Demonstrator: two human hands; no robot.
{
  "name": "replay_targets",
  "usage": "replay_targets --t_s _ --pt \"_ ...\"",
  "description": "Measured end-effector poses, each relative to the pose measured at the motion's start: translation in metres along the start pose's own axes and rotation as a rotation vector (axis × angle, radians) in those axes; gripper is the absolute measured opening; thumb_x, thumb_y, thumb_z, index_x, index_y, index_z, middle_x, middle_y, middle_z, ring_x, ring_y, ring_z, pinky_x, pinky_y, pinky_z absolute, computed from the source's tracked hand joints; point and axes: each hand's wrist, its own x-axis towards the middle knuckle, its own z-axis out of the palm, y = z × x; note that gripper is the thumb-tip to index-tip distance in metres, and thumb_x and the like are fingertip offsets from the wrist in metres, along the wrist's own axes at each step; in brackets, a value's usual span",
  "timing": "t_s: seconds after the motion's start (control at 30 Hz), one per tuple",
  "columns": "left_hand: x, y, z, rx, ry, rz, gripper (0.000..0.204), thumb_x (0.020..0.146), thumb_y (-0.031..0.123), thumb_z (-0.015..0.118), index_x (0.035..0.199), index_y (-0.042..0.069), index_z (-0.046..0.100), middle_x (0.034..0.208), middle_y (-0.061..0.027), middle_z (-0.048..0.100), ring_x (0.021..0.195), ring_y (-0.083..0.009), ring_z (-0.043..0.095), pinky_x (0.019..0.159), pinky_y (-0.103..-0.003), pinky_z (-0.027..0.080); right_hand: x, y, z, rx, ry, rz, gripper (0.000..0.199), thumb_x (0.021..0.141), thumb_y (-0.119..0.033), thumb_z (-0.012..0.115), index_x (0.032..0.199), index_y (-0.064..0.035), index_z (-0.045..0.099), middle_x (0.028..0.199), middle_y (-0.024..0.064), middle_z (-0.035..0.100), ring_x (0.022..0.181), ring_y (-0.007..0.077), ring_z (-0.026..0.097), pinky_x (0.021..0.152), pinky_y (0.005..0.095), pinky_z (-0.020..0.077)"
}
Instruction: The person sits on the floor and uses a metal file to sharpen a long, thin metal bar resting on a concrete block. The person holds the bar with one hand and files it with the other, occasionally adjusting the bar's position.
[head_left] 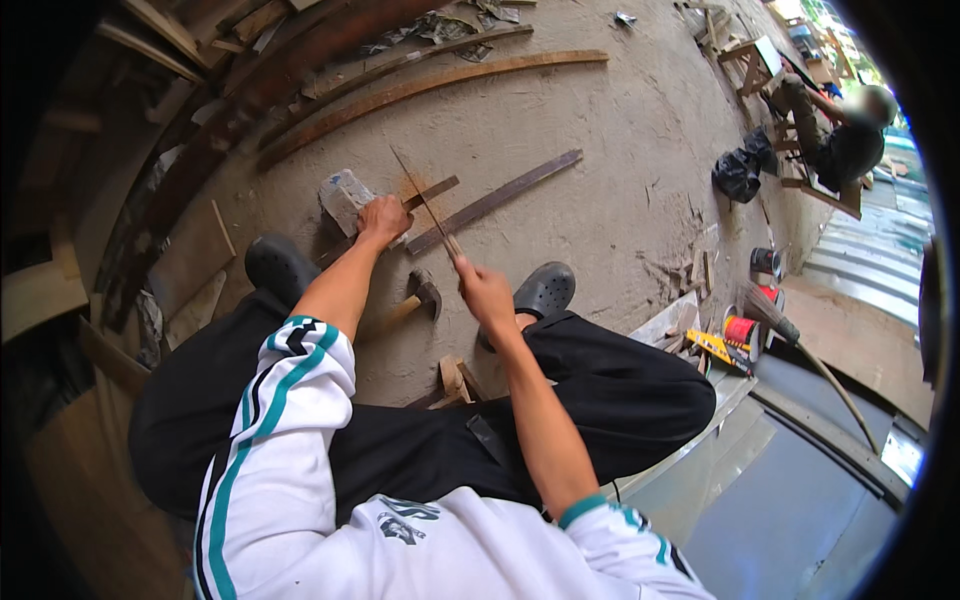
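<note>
My right hand (485,293) is closed around the handle of a thin saw (425,200), whose narrow blade points away and to the left. The blade crosses a short dark wood strip (437,190). My left hand (383,220) is closed on the strip near the blade, beside a whitish-grey block (347,192). Orange-brown sawdust lies on the floor around the cut. Just right of the blade lies a longer dark strip (500,198). Between my feet rests a hammer (400,310) with a wooden handle, its head toward my right hand.
Long wooden strips (450,75) lie farther off. Boards (190,265) and scraps crowd the left side. At right are paint cans (740,332), a broom (775,318), a black plastic bag (738,172) and metal sheets (790,500). Another person (850,140) sits at the far right.
</note>
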Motion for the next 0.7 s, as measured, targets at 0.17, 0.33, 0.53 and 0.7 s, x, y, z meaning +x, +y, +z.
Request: replay_targets --t_s 0.17,0.33,0.53,0.7 --pt "0.000 0.001 0.000 0.005 -0.013 0.021 0.041 0.078 0.030 0.068 0.103 -0.002 0.073 0.105 -0.0292 0.069 0.103 -0.0450 0.067 0.091 -0.051 0.052 0.018 -0.024 -0.001 -0.064 -0.070 -0.084 0.058 0.098 -0.048 0.054 0.068 0.0009 0.059 0.057 0.0045 0.053 0.051 0.0134 0.048 0.052 0.0321 0.0385" --pt "-0.004 0.005 -0.009 0.029 0.015 0.000 0.040 0.079 0.031 0.067 0.102 0.000 0.074 0.103 -0.0275 0.070 0.101 -0.0434 0.068 0.089 -0.049 0.054 -0.060 -0.029 -0.045 -0.016 -0.019 0.078 0.055 0.097 -0.045 0.057 0.066 0.0001 0.059 0.055 0.0029 0.052 0.052 0.0117 0.048 0.053 0.0307 0.0390" --pt "0.005 0.002 -0.014 0.050 0.024 0.011 0.036 0.081 0.029 0.065 0.101 0.000 0.074 0.104 -0.0268 0.070 0.102 -0.0411 0.068 0.089 -0.048 0.054 -0.012 -0.018 -0.065 0.139 -0.089 0.195 0.056 0.095 -0.047 0.059 0.071 0.0033 0.063 0.054 0.0042 0.052 0.053 0.0130 0.051 0.056 0.0331 0.0414" --pt "0.000 0.007 -0.015 0.048 0.035 -0.002 0.034 0.080 0.023 0.062 0.101 0.000 0.074 0.104 -0.0274 0.070 0.103 -0.0427 0.067 0.090 -0.048 0.053 -0.060 -0.051 -0.041 -0.050 -0.013 0.086 0.053 0.098 -0.044 0.056 0.071 0.0014 0.065 0.053 0.0023 0.052 0.049 0.0103 0.048 0.050 0.0301 0.0380"
